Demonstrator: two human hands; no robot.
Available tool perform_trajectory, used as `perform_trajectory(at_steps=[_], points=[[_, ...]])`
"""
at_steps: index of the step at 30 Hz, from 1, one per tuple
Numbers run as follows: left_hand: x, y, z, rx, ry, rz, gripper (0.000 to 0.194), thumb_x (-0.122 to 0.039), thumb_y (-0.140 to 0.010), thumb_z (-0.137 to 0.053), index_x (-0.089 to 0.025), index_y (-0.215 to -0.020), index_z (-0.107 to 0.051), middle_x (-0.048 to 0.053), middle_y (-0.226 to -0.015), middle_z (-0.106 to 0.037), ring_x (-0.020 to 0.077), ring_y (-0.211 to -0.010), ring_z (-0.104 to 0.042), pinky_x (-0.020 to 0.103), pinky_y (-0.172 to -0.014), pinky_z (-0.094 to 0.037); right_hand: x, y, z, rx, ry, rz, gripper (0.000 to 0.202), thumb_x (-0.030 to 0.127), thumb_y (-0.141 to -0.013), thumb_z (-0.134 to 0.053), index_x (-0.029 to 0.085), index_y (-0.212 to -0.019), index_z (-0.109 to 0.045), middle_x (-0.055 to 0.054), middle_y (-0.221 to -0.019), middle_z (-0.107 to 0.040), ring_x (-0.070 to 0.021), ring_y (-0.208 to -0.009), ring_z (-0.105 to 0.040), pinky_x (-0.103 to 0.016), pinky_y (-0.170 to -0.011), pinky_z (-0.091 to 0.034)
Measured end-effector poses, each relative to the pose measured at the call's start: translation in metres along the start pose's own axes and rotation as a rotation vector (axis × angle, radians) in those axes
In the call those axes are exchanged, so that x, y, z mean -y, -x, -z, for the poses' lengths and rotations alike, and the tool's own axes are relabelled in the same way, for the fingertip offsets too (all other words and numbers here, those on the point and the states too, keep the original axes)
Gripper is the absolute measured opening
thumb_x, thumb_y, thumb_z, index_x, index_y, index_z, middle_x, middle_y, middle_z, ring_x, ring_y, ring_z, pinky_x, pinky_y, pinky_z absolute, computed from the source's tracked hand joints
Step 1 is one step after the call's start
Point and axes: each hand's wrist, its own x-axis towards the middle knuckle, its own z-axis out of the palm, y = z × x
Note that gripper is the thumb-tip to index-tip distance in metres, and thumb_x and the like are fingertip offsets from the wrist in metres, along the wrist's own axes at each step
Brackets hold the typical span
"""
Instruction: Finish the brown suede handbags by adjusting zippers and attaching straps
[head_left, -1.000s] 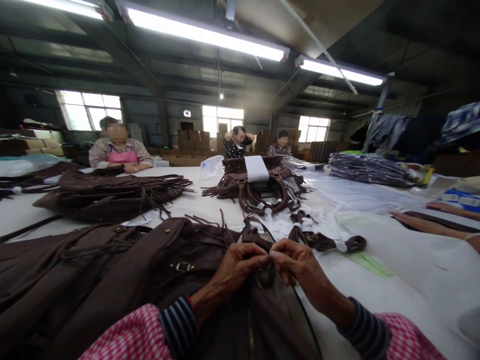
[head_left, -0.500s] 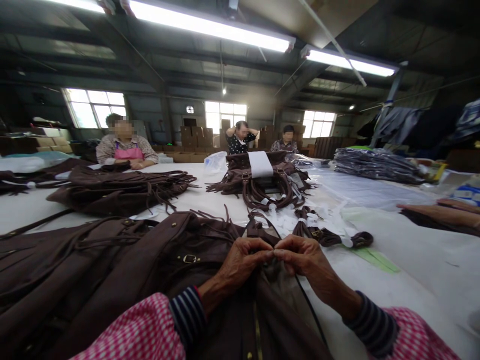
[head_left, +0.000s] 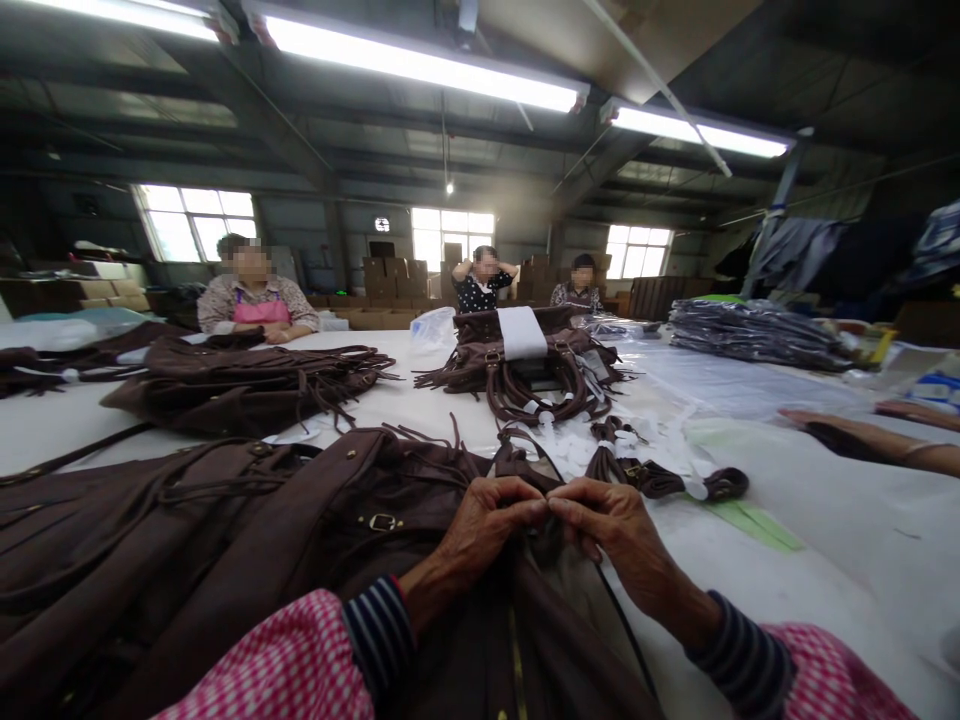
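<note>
A dark brown leather bag (head_left: 457,640) lies right in front of me, its grey lining (head_left: 581,590) turned up along the right side. Over it, my left hand (head_left: 495,515) is closed in a pinch of thumb and forefinger. My right hand (head_left: 611,515) pinches too, its fingertips meeting those of the left. Whatever sits between the fingertips is too small to make out. More brown bags (head_left: 150,560) with straps and a brass buckle (head_left: 381,522) spread to the left of my hands.
Fringed brown bags (head_left: 217,385) are piled at left, others (head_left: 472,360) with a white wrap stand ahead. Coiled straps (head_left: 660,475) lie right of my hands. Plastic-wrapped goods (head_left: 757,330) are stacked farther right. Another person's hands (head_left: 862,435) rest at the right edge; three people sit across the table.
My hands keep nearly the same pinch over the bag. The view has shifted slightly. At the right edge, the other person's hands have moved a little.
</note>
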Motion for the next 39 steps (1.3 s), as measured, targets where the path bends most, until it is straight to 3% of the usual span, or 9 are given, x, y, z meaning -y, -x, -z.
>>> perform_trajectory(at_steps=[5, 13, 24, 32, 39], points=[[0.0026, -0.0008, 0.0026, 0.032, -0.01, 0.015, 0.028, -0.038, -0.079, -0.073, -0.01, -0.081, -0.075, 0.005, -0.075, -0.066, 0.0133, -0.072, -0.054, 0.023, -0.069, -0.039, -0.0023, -0.0012, -0.0002, -0.004, 0.003, 0.02, 0.034, 0.047, -0.078, -0.08, 0.014, -0.085, -0.076, 0.001, -0.054, -0.061, -0.0063, -0.041, -0.042, -0.019, -0.039, -0.029], [0.0012, -0.0004, 0.0026, 0.056, -0.037, -0.001, 0.029, -0.038, -0.077, -0.074, -0.01, -0.08, -0.075, 0.005, -0.074, -0.067, 0.0136, -0.07, -0.055, 0.024, -0.068, -0.039, -0.004, -0.0022, 0.0004, -0.019, -0.084, -0.041, 0.026, 0.038, -0.075, -0.083, 0.015, -0.083, -0.074, 0.005, -0.055, -0.056, -0.0027, -0.045, -0.035, -0.016, -0.041, -0.022], [0.0063, -0.0003, -0.0002, -0.031, -0.108, -0.041, 0.023, -0.035, -0.074, -0.077, -0.012, -0.076, -0.076, 0.004, -0.072, -0.068, 0.0137, -0.069, -0.055, 0.023, -0.067, -0.039, -0.001, 0.0005, 0.0013, 0.06, -0.078, -0.031, 0.025, 0.037, -0.077, -0.08, 0.014, -0.082, -0.074, 0.004, -0.059, -0.053, -0.0051, -0.047, -0.036, -0.019, -0.042, -0.024], [0.0035, 0.0004, 0.0066, 0.115, -0.084, -0.009, 0.029, -0.038, -0.08, -0.073, -0.01, -0.085, -0.076, 0.007, -0.079, -0.07, 0.0155, -0.075, -0.058, 0.024, -0.07, -0.041, 0.004, -0.0017, 0.0019, 0.032, -0.025, -0.049, 0.026, 0.038, -0.074, -0.08, 0.013, -0.078, -0.073, 0.003, -0.054, -0.057, -0.0058, -0.043, -0.038, -0.02, -0.04, -0.025], [0.004, 0.0004, 0.0081, 0.101, -0.149, -0.041, 0.026, -0.037, -0.082, -0.07, -0.012, -0.087, -0.076, 0.005, -0.081, -0.07, 0.0163, -0.078, -0.059, 0.024, -0.074, -0.042, 0.003, -0.002, 0.0024, 0.04, -0.071, -0.038, 0.024, 0.036, -0.075, -0.079, 0.013, -0.077, -0.072, 0.003, -0.056, -0.058, -0.0052, -0.044, -0.04, -0.019, -0.042, -0.025]])
